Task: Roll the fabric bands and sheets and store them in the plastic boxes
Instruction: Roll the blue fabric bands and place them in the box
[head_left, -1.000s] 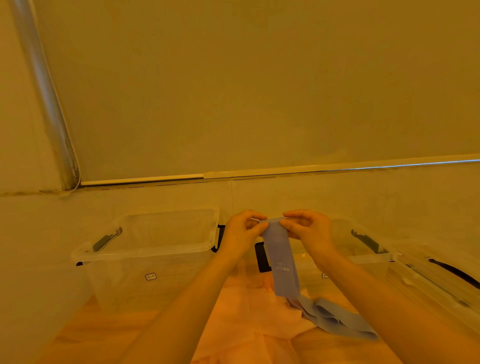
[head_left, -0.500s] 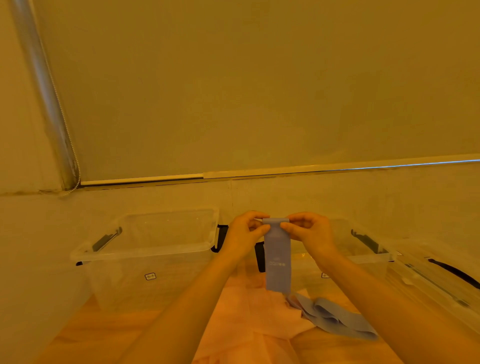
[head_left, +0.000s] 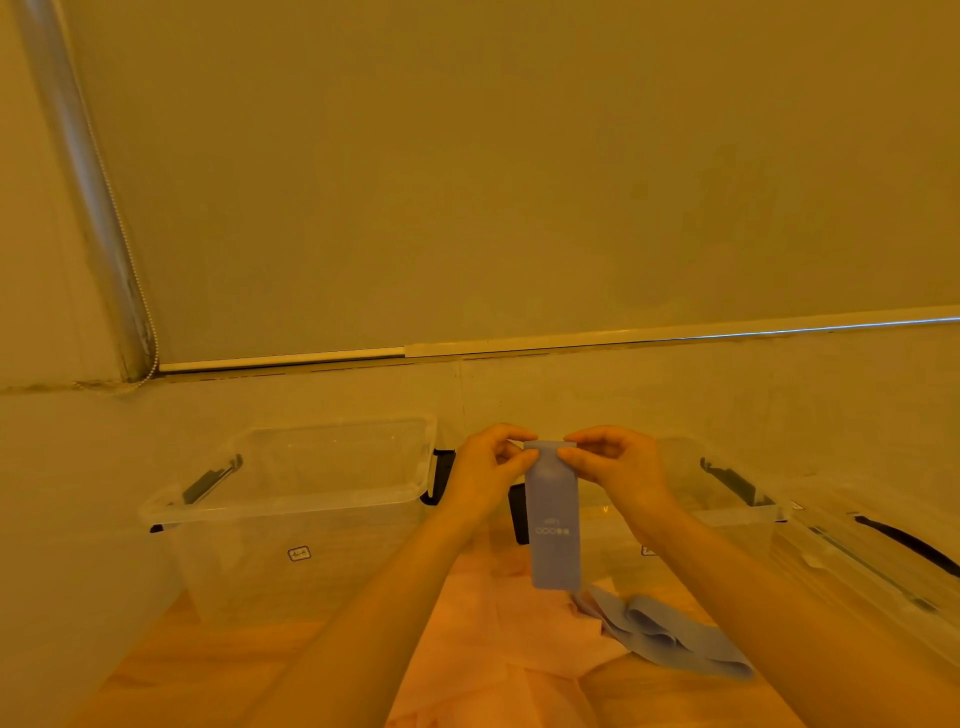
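Two hands, left hand (head_left: 485, 475), right hand (head_left: 615, 470), pinching blue band (head_left: 553, 519) top

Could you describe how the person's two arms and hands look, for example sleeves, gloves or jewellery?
Both forearms are bare right down to the bottom edge of the picture, so no sleeves show. The left hand and right hand wear no gloves. No rings, watch or bracelet can be seen on them.

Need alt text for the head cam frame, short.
Both hands, left and right, pinch the top of a blue band that hangs between them. Two clear boxes, one left and one right, stand behind, with pink sheets on the table below.
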